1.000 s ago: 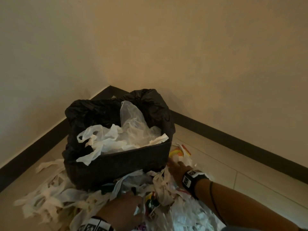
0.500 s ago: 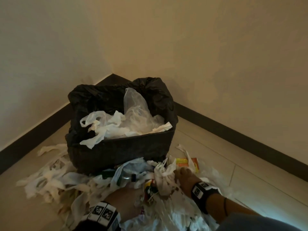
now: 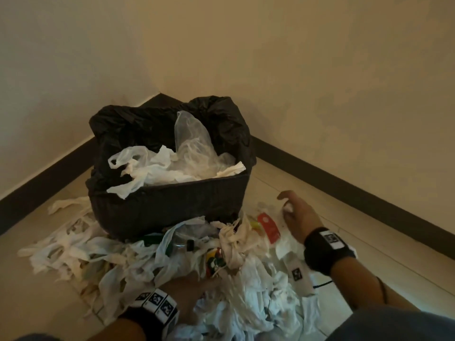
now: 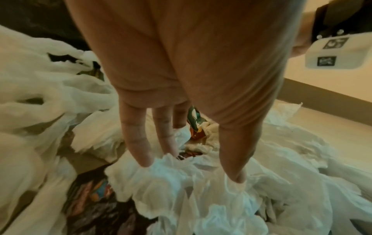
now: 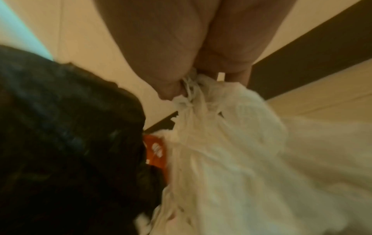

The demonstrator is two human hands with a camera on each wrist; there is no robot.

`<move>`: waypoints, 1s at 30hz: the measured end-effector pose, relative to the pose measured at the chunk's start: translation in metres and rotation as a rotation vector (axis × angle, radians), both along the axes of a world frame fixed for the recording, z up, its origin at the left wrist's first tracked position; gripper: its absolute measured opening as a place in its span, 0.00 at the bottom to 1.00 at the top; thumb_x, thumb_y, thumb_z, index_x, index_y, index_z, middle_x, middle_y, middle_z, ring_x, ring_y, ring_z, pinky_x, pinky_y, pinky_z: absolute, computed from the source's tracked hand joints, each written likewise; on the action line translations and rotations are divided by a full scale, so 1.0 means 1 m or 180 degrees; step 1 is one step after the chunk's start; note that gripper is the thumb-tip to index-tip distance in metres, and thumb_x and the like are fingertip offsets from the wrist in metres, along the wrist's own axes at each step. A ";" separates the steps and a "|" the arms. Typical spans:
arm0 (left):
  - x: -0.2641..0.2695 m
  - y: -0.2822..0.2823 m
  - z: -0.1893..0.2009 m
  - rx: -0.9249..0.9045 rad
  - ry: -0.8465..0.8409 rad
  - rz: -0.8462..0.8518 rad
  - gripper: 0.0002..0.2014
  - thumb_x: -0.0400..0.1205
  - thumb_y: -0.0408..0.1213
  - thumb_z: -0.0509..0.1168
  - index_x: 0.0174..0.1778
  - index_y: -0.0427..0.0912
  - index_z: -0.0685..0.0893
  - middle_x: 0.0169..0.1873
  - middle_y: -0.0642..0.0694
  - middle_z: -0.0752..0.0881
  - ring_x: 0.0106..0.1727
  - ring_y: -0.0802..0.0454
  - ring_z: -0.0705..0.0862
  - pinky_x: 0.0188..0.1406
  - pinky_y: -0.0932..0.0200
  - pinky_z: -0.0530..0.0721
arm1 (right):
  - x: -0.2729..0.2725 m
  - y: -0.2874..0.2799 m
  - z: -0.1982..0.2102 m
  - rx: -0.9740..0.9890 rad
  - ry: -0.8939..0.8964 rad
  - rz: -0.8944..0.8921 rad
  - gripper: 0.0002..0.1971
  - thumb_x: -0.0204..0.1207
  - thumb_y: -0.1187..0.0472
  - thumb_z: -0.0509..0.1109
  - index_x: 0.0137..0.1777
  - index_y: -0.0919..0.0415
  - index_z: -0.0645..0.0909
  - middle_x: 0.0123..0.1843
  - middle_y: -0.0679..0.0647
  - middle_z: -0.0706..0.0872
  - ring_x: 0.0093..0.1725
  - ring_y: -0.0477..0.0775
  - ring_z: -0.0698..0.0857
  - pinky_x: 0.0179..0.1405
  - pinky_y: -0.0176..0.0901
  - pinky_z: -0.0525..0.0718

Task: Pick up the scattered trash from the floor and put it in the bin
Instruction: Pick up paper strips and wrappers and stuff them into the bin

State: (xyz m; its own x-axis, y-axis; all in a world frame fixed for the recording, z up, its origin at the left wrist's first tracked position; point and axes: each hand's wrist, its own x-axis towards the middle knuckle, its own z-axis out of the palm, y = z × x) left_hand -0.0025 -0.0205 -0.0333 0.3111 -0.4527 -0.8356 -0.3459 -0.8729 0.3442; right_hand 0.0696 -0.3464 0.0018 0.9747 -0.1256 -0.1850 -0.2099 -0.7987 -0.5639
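A black-lined bin (image 3: 170,205) stands in the room corner, filled with white and clear plastic bags (image 3: 177,166). In front of it a heap of white plastic bags and paper strips (image 3: 138,257) covers the floor. My left hand (image 3: 194,284) lies low in the heap; in the left wrist view its straight fingers (image 4: 138,143) and thumb push down into a white plastic bag (image 4: 181,179). My right hand (image 3: 295,212) is to the right of the bin. In the right wrist view my right hand (image 5: 193,84) pinches the gathered top of a white plastic bag (image 5: 231,143), which hangs below it.
A red packet (image 3: 268,227) and a colourful wrapper (image 3: 214,260) lie among the bags. Dark skirting (image 3: 357,193) runs along both walls behind the bin. Bare tiled floor (image 3: 369,244) shows to the right of the heap. The black bin liner (image 5: 60,143) is close on the right hand's left.
My right hand has moved right and away from the bin's corner, with a white bag pinched in it. The left hand has sunk deeper into the heap. The head view has tilted down.
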 end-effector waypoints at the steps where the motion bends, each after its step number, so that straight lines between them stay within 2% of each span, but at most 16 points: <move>1: -0.001 -0.002 -0.002 -0.0017 -0.0055 -0.0093 0.50 0.81 0.45 0.75 0.87 0.73 0.46 0.84 0.41 0.62 0.81 0.35 0.72 0.78 0.42 0.74 | -0.001 -0.014 0.003 -0.0144 -0.0087 -0.0132 0.14 0.81 0.66 0.64 0.56 0.45 0.79 0.53 0.50 0.80 0.50 0.54 0.82 0.53 0.47 0.81; 3: -0.008 -0.008 -0.006 -0.0077 -0.0141 -0.0263 0.49 0.81 0.47 0.75 0.88 0.71 0.46 0.85 0.42 0.60 0.82 0.34 0.70 0.80 0.39 0.72 | -0.009 -0.040 -0.005 -0.0434 -0.0050 -0.0383 0.12 0.81 0.66 0.64 0.44 0.48 0.84 0.53 0.53 0.78 0.50 0.56 0.81 0.52 0.44 0.76; 5: -0.021 -0.013 -0.017 -0.0063 -0.0355 -0.0463 0.47 0.82 0.50 0.73 0.89 0.68 0.47 0.89 0.42 0.57 0.85 0.34 0.67 0.82 0.33 0.68 | -0.028 -0.057 -0.023 -0.0631 0.0318 -0.0432 0.11 0.81 0.62 0.65 0.42 0.45 0.84 0.58 0.57 0.79 0.50 0.58 0.83 0.54 0.46 0.81; 6: -0.026 -0.014 -0.026 -0.0005 -0.0406 -0.0523 0.46 0.83 0.50 0.72 0.89 0.69 0.47 0.89 0.42 0.58 0.86 0.34 0.66 0.82 0.33 0.68 | -0.040 -0.061 -0.036 -0.0716 0.0617 -0.0290 0.06 0.80 0.58 0.67 0.50 0.47 0.84 0.64 0.58 0.78 0.53 0.59 0.84 0.58 0.48 0.82; 7: -0.030 -0.015 -0.030 0.0008 -0.0377 -0.0557 0.45 0.84 0.49 0.71 0.88 0.71 0.48 0.90 0.42 0.58 0.86 0.35 0.65 0.82 0.33 0.68 | -0.053 -0.062 -0.048 -0.0838 0.0978 -0.0103 0.13 0.78 0.53 0.70 0.62 0.51 0.81 0.71 0.58 0.73 0.59 0.60 0.84 0.63 0.49 0.81; 8: -0.031 -0.016 -0.033 -0.0002 -0.0295 -0.0608 0.42 0.85 0.47 0.70 0.88 0.71 0.50 0.90 0.42 0.56 0.88 0.35 0.63 0.84 0.34 0.66 | -0.067 -0.065 -0.065 -0.0948 0.1236 0.0144 0.28 0.75 0.47 0.73 0.72 0.55 0.75 0.75 0.56 0.67 0.64 0.60 0.81 0.67 0.49 0.79; 9: -0.030 -0.017 -0.034 -0.0105 -0.0186 -0.0707 0.39 0.87 0.45 0.67 0.89 0.70 0.54 0.91 0.43 0.51 0.90 0.36 0.57 0.86 0.35 0.61 | -0.077 -0.062 -0.074 -0.0983 0.1478 0.0293 0.37 0.72 0.42 0.75 0.78 0.56 0.68 0.78 0.54 0.63 0.68 0.59 0.79 0.70 0.49 0.77; 10: -0.027 -0.019 -0.029 -0.0214 -0.0058 -0.0805 0.34 0.89 0.43 0.65 0.89 0.67 0.59 0.92 0.45 0.47 0.91 0.38 0.52 0.88 0.36 0.57 | -0.084 -0.059 -0.083 -0.1036 0.1523 0.0388 0.41 0.71 0.41 0.75 0.80 0.55 0.65 0.79 0.52 0.61 0.70 0.59 0.78 0.72 0.49 0.76; 11: -0.025 -0.021 -0.027 -0.0289 0.0051 -0.0865 0.29 0.89 0.43 0.65 0.87 0.62 0.67 0.92 0.45 0.47 0.91 0.37 0.53 0.89 0.37 0.57 | -0.087 -0.054 -0.086 -0.1102 0.1523 0.0466 0.39 0.72 0.43 0.74 0.81 0.53 0.65 0.80 0.52 0.61 0.71 0.59 0.77 0.73 0.49 0.75; 13: -0.021 -0.025 -0.018 -0.0198 0.0087 -0.0960 0.21 0.86 0.39 0.69 0.77 0.51 0.82 0.86 0.37 0.64 0.83 0.32 0.70 0.83 0.38 0.70 | -0.089 -0.046 -0.086 -0.1096 0.1524 0.0507 0.29 0.77 0.49 0.69 0.78 0.51 0.70 0.78 0.53 0.67 0.72 0.59 0.77 0.72 0.48 0.75; 14: -0.019 -0.026 -0.015 -0.0161 0.0017 -0.0980 0.18 0.86 0.36 0.69 0.73 0.45 0.86 0.79 0.35 0.72 0.77 0.31 0.76 0.78 0.40 0.76 | -0.087 -0.044 -0.085 -0.1092 0.1524 0.0450 0.25 0.79 0.52 0.68 0.76 0.51 0.72 0.76 0.54 0.70 0.72 0.59 0.76 0.72 0.45 0.74; 16: -0.017 -0.029 -0.005 -0.0258 -0.0225 -0.0795 0.14 0.85 0.33 0.67 0.66 0.40 0.89 0.70 0.36 0.80 0.69 0.34 0.83 0.70 0.44 0.82 | -0.082 -0.046 -0.080 -0.1081 0.1353 0.0292 0.22 0.80 0.55 0.67 0.74 0.53 0.76 0.73 0.57 0.75 0.72 0.59 0.76 0.71 0.42 0.71; 19: -0.001 -0.028 0.019 -0.0668 -0.0565 -0.0145 0.13 0.84 0.37 0.66 0.62 0.43 0.90 0.64 0.45 0.83 0.63 0.44 0.84 0.65 0.50 0.84 | -0.074 -0.055 -0.059 -0.0860 0.0910 -0.0168 0.21 0.77 0.58 0.73 0.70 0.59 0.81 0.68 0.61 0.82 0.67 0.62 0.81 0.67 0.44 0.74; 23: 0.023 -0.017 0.059 -0.1124 -0.1203 0.0643 0.15 0.84 0.43 0.66 0.66 0.56 0.89 0.64 0.55 0.80 0.65 0.54 0.81 0.68 0.51 0.81 | -0.062 -0.053 -0.013 -0.0520 0.0503 -0.0548 0.16 0.74 0.56 0.77 0.61 0.57 0.87 0.58 0.60 0.89 0.56 0.61 0.86 0.54 0.43 0.79; 27: 0.035 -0.006 0.108 -0.1798 -0.1617 0.1076 0.14 0.80 0.43 0.70 0.61 0.56 0.92 0.55 0.62 0.80 0.58 0.65 0.81 0.64 0.60 0.81 | -0.057 -0.036 0.045 0.0090 0.0076 -0.0430 0.07 0.73 0.55 0.78 0.50 0.51 0.89 0.46 0.49 0.89 0.42 0.44 0.85 0.39 0.38 0.76; 30: 0.034 0.001 0.149 -0.2396 -0.1916 0.1363 0.12 0.77 0.37 0.74 0.55 0.53 0.94 0.46 0.70 0.79 0.49 0.74 0.81 0.49 0.78 0.76 | -0.048 -0.021 0.088 0.0647 -0.0359 -0.0171 0.08 0.71 0.62 0.80 0.47 0.50 0.91 0.48 0.46 0.91 0.43 0.36 0.87 0.45 0.32 0.82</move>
State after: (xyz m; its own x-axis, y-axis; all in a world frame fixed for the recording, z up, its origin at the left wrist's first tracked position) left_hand 0.0317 -0.0199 0.1162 0.8377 -0.5448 -0.0391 -0.3532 -0.5950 0.7220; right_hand 0.0211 -0.3675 0.0902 0.9836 -0.1490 -0.1020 -0.1755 -0.6557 -0.7344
